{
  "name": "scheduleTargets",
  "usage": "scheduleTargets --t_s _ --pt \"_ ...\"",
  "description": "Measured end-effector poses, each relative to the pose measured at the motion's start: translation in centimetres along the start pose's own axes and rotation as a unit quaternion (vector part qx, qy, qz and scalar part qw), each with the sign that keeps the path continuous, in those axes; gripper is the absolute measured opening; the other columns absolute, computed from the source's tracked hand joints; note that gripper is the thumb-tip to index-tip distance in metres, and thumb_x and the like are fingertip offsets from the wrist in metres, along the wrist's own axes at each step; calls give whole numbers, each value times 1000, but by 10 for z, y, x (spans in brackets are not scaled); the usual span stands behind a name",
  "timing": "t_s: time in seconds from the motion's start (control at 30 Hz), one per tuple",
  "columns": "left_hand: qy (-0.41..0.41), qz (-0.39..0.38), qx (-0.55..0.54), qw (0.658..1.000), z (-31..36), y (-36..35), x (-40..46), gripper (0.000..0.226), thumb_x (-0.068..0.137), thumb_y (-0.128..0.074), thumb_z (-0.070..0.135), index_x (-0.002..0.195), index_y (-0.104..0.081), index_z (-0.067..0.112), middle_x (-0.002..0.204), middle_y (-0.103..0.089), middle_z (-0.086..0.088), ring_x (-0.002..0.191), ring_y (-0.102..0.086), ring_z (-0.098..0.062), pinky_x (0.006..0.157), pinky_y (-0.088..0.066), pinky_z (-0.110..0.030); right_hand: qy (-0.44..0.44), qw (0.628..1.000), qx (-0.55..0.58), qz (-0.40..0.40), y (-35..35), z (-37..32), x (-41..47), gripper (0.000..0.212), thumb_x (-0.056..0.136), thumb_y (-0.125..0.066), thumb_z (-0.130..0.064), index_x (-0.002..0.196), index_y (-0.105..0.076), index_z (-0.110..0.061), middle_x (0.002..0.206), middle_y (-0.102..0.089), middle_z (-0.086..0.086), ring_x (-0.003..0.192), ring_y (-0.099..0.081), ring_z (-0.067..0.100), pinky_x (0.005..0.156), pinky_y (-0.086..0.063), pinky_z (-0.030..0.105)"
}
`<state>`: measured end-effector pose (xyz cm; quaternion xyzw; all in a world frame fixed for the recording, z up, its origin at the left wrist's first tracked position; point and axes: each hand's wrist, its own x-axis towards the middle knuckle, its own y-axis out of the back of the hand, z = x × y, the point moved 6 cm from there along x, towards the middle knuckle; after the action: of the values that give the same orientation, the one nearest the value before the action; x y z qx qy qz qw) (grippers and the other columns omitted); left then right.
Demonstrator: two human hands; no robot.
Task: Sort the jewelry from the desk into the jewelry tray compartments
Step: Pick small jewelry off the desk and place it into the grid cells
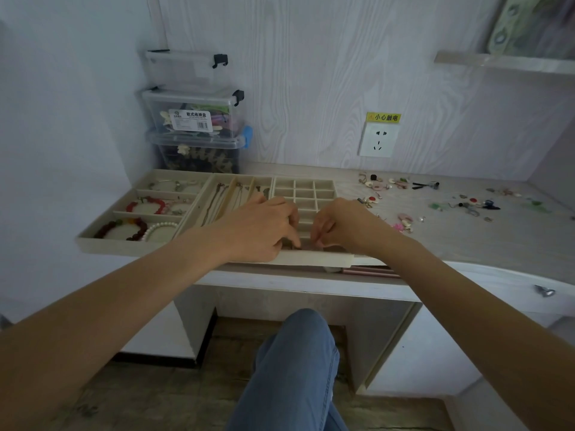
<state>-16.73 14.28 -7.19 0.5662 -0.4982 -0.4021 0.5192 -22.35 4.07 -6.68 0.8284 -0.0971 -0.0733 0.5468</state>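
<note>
Head view: both hands at front row of grid tray, frame centre — left hand and right hand each with fingertips pressed together, pinching something tiny, unclear what. Bracelets and necklaces already sorted at left; earrings scattered on desk at right — roughly half left.

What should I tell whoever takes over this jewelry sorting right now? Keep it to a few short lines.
Hands: the left hand and right hand have fingers curled at the near row of the grid tray; whatever they pinch is too small to tell.
Done: bracelets lie in the left tray, necklaces in the middle tray's long slots.
Left: the grid tray's visible cells look empty; many small pieces, likely earrings, are scattered on the desk to the right.
</note>
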Motion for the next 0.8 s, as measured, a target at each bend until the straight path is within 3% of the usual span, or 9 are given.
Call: scheduleTargets --t_s 0.07,0.13,0.23,0.43,0.57,0.8 --pt "-3 4 12 1000 1 0 1 38 92 -47 20 123 -57 40 124 -44 8 119 -34 -8 93 -22 -27 8 1000 -14 -1 -2 -1 1 16 80 -68 -3 93 -74 -9 94 -72 7 79 -63 12 67 -51 18" --pt "0 8 9 1000 1 1 2 38 92 -48 21 123 -57 40 124 -44 8 119 -33 -8 92 -21 -27 12 999 -31 6 -3 -2 1 16 81 -67 -3 93 -75 -10 94 -73 7 73 -59 11 74 -56 28" --pt "4 3 -1 1000 1 0 1 38 92 -49 21 123 -57 40 123 -44 9 118 -32 -7 89 -19 -25 15 998 -52 27 -5 -2 1 22 84 -63 -1 98 -74 -13 96 -72 6 79 -64 15 79 -57 35" --pt "7 0 -9 1000 -1 -2 -1 39 91 -49 20 124 -56 40 126 -44 10 121 -32 -6 97 -23 -28 9 994 -94 57 2 3 0 27 88 -52 -3 98 -72 -18 107 -67 6 88 -65 23 82 -54 38" --pt "8 -7 -19 1000 0 -2 1 40 91 -49 19 124 -56 41 128 -44 10 122 -31 -7 98 -22 -29 1 994 -106 31 1 6 0 34 88 -47 1 96 -74 -18 100 -69 7 75 -67 24 76 -56 37" --pt "15 -10 -23 1000 0 0 1 39 91 -49 19 122 -58 40 128 -44 8 121 -32 -8 100 -23 -30 12 993 -116 -11 -8 2 -1 27 91 -52 -6 102 -73 -19 102 -68 5 86 -64 21 82 -54 34"
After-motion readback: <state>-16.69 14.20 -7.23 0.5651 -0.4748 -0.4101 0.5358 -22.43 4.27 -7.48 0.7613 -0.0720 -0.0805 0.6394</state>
